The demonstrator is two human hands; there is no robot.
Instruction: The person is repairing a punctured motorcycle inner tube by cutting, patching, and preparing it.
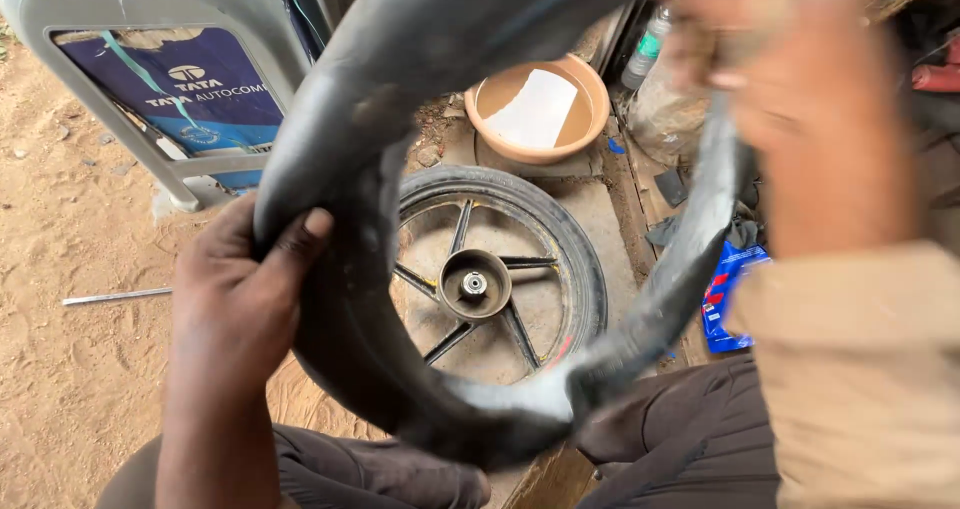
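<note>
Holding black inner tube up near lens, over wheel lying on ground; left hand clamped on tube's side, right hand blurred, apparently gripping opposite side; feeding round, requiring steady regripping.

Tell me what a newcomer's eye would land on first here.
The big black inner tube fills the middle of the view, gripped by the left hand on its left side and the blurred right hand at upper right. Through its ring, a tyred spoked wheel lies flat on the ground, with a tan basin beyond it.
</note>
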